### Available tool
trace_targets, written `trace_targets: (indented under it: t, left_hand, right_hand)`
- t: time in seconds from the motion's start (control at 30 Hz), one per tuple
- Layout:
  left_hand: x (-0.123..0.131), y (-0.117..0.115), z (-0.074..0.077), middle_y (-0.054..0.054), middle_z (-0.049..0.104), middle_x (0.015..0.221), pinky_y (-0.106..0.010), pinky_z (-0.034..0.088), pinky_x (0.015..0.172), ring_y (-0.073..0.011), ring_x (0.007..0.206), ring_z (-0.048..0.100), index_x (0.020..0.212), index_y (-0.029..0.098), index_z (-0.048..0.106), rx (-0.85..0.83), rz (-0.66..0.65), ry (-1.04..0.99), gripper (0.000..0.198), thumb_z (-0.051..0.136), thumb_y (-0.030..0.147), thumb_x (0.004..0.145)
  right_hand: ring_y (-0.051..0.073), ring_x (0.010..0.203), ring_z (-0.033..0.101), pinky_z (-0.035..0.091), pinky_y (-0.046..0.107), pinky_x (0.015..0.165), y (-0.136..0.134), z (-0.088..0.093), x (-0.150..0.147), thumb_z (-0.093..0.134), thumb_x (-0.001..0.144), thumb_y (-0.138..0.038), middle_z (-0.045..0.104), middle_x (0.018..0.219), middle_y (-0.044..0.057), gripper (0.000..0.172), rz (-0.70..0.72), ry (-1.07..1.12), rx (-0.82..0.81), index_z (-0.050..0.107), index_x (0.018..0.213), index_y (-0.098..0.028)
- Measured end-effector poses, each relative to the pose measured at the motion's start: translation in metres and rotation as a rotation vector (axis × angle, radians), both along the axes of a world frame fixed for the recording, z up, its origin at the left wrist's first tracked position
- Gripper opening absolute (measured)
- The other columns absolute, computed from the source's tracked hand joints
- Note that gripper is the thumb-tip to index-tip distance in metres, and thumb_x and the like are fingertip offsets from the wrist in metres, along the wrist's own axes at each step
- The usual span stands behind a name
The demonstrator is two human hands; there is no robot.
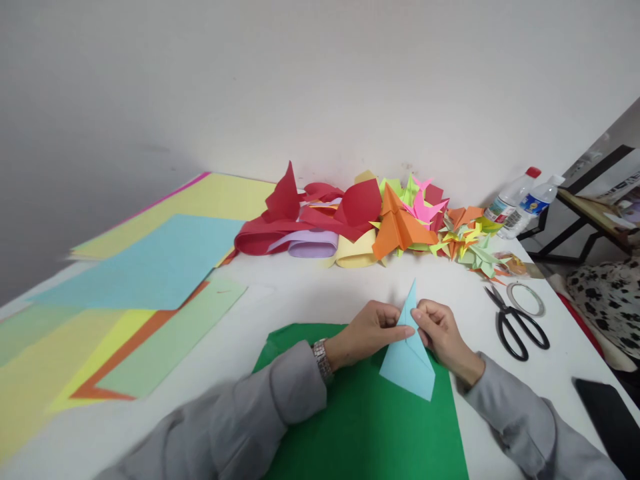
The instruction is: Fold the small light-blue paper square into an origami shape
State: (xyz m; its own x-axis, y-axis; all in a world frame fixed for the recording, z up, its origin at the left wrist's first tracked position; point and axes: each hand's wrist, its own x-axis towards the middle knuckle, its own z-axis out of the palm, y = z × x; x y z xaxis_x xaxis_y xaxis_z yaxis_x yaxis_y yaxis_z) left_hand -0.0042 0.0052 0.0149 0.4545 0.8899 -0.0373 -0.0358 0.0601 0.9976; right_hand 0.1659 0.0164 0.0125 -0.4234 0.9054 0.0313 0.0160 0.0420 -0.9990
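Observation:
A light blue folded sheet of paper (407, 363), narrow at the top and wide at the bottom, is held up between my two hands. My left hand (367, 333) pinches its left side, the thumb lying across the front. On the right edge, a little higher, my right hand (443, 333) grips it between thumb and curled fingers. Fold lines run down the paper's front, and its back is hidden. Beneath it, a large green sheet (370, 427) covers the near part of the white table (280, 293).
Coloured paper sheets (145, 260) lie stacked on the left. Folded paper shapes, including an orange paper plane (400, 227), line the wall. At right are black-handled scissors (517, 323), a tape roll (525, 300), two plastic bottles (530, 203) and a black phone-like slab (607, 420).

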Motion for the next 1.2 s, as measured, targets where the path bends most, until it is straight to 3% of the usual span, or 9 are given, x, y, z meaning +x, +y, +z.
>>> trace_targets:
  t: [0.27,0.5,0.63,0.77,0.97,1.2]
  left_hand:
    - [-0.001,-0.001,0.000,0.005,0.040,0.055,-0.020,0.026,0.048,-0.0065,0.052,0.034,0.064,0.012,0.051,-0.021,-0.139,-0.040,0.035,0.066,0.044,0.070]
    - [-0.001,-0.002,0.006,0.005,0.040,0.055,-0.020,0.028,0.047,-0.0070,0.051,0.035,0.062,0.013,0.051,-0.029,-0.305,0.035,0.031,0.063,0.040,0.071]
    - [0.001,-0.004,0.009,0.005,0.038,0.052,-0.019,0.026,0.044,-0.0067,0.049,0.033,0.059,0.013,0.051,0.017,-0.260,0.119,0.030,0.060,0.038,0.074]
    - [0.001,-0.004,0.006,0.003,0.046,0.054,-0.019,0.030,0.045,-0.0078,0.050,0.039,0.067,0.011,0.059,-0.025,-0.240,0.083,0.028,0.062,0.038,0.073]
    - [0.001,-0.004,0.003,-0.002,0.060,0.066,-0.020,0.038,0.052,-0.0102,0.056,0.048,0.081,0.008,0.067,-0.055,-0.183,0.003,0.037,0.061,0.044,0.075]
    - [0.002,-0.003,0.002,0.002,0.048,0.053,-0.019,0.030,0.045,-0.0073,0.048,0.040,0.062,0.009,0.059,-0.046,-0.027,-0.007,0.038,0.064,0.045,0.071]
  right_hand:
    - [0.005,0.034,0.030,0.022,0.020,0.038,0.000,-0.003,0.001,0.059,0.080,-0.054,0.041,0.039,-0.009,0.040,0.080,0.011,-0.057,0.048,0.065,-0.019]
    - [0.004,0.030,0.026,0.015,0.020,0.034,0.004,-0.008,0.001,0.066,0.077,-0.047,0.039,0.037,-0.010,0.039,-0.034,0.070,-0.122,0.047,0.059,-0.018]
    - [0.003,0.029,0.022,0.011,0.020,0.034,0.005,-0.006,-0.001,0.068,0.075,-0.046,0.037,0.033,-0.010,0.042,-0.106,0.115,-0.147,0.045,0.054,-0.018]
    - [0.003,0.029,0.022,0.012,0.020,0.034,0.006,-0.008,-0.001,0.066,0.079,-0.044,0.037,0.033,-0.011,0.041,-0.151,0.142,-0.130,0.044,0.055,-0.018]
    - [0.004,0.030,0.030,0.018,0.018,0.035,0.009,-0.012,0.004,0.059,0.083,-0.049,0.044,0.038,-0.009,0.040,0.045,0.093,-0.089,0.046,0.060,-0.018]
    - [0.004,0.028,0.028,0.019,0.019,0.034,0.009,-0.006,0.003,0.053,0.084,-0.054,0.044,0.035,-0.008,0.047,0.056,-0.029,-0.053,0.046,0.055,-0.019]
